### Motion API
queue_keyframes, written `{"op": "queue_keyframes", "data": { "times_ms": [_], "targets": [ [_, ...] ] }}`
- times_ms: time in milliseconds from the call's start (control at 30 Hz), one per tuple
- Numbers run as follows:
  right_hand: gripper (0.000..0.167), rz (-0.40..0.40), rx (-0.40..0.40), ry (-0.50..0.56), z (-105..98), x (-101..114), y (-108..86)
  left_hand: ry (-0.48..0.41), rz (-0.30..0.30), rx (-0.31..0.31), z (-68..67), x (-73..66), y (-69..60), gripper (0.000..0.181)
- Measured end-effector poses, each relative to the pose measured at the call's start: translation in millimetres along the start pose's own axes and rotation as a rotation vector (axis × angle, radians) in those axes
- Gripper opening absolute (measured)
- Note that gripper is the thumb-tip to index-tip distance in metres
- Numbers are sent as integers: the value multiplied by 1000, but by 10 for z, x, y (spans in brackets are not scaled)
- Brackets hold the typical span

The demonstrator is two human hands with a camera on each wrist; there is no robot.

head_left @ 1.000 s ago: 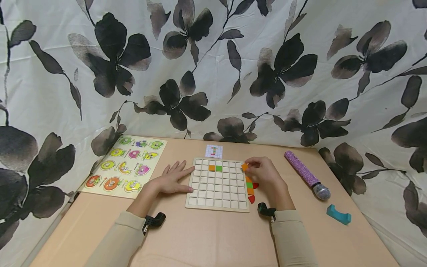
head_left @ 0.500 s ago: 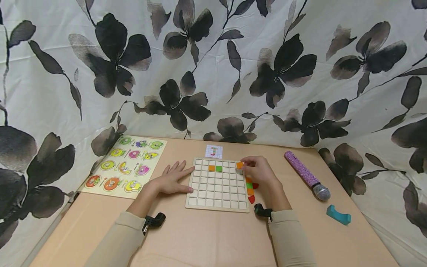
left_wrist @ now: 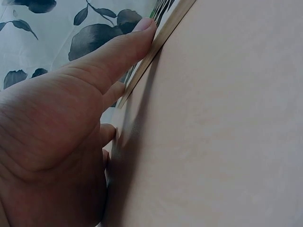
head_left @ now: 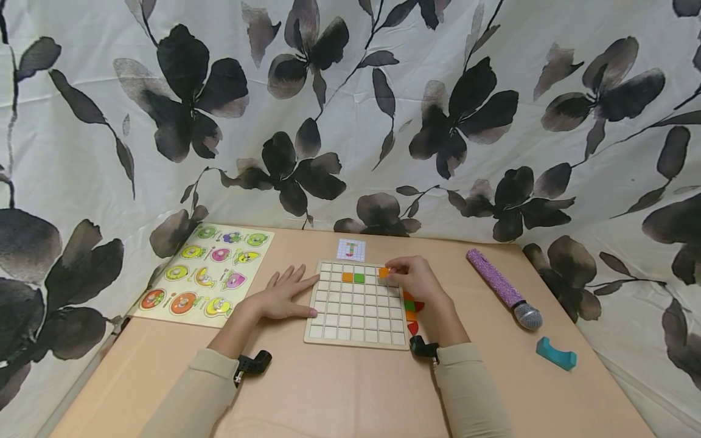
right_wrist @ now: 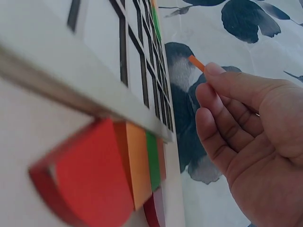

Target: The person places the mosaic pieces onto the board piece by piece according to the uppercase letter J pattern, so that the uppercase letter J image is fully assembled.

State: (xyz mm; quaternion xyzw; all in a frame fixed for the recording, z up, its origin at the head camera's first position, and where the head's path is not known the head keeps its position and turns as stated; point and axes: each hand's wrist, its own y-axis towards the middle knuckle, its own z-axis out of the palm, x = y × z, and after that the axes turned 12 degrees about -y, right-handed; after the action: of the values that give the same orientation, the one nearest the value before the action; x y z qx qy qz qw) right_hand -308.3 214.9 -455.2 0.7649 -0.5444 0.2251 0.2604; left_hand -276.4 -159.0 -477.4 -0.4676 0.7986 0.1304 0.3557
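One orange tile [head_left: 383, 272]: holds it pinched in the right hand [head_left: 418, 280], just above the board [head_left: 351, 305]; has the green tile [head_left: 359, 278] left of the grip, the left hand [head_left: 282, 297] spread farther left.

Plain beige sleeves [head_left: 188, 389] — a pair of rounded black wrist cameras [head_left: 256, 362].
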Motion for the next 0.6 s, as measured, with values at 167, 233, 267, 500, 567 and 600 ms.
{"op": "queue_keyframes", "data": {
  "times_ms": [167, 233, 267, 500, 567, 600],
  "targets": [
    [25, 16, -5, -10, 56, 49, 36, -6, -4, 2, -3, -3, 0, 94],
    [24, 26, -6, -12, 79, 64, 51, -8, -6, 1, -5, -1, 4, 95],
    [24, 32, -7, -13, 89, 71, 57, -9, -6, 2, -6, -3, 4, 95],
    [27, 42, -19, -12, 139, 113, 74, -3, -7, 3, -1, 11, 12, 95],
    [27, 50, -23, -14, 149, 124, 75, -2, -5, 3, -2, 14, 13, 95],
    [27, 57, -24, -15, 152, 132, 74, -3, -3, 3, -3, 17, 15, 95]
  ]
}}
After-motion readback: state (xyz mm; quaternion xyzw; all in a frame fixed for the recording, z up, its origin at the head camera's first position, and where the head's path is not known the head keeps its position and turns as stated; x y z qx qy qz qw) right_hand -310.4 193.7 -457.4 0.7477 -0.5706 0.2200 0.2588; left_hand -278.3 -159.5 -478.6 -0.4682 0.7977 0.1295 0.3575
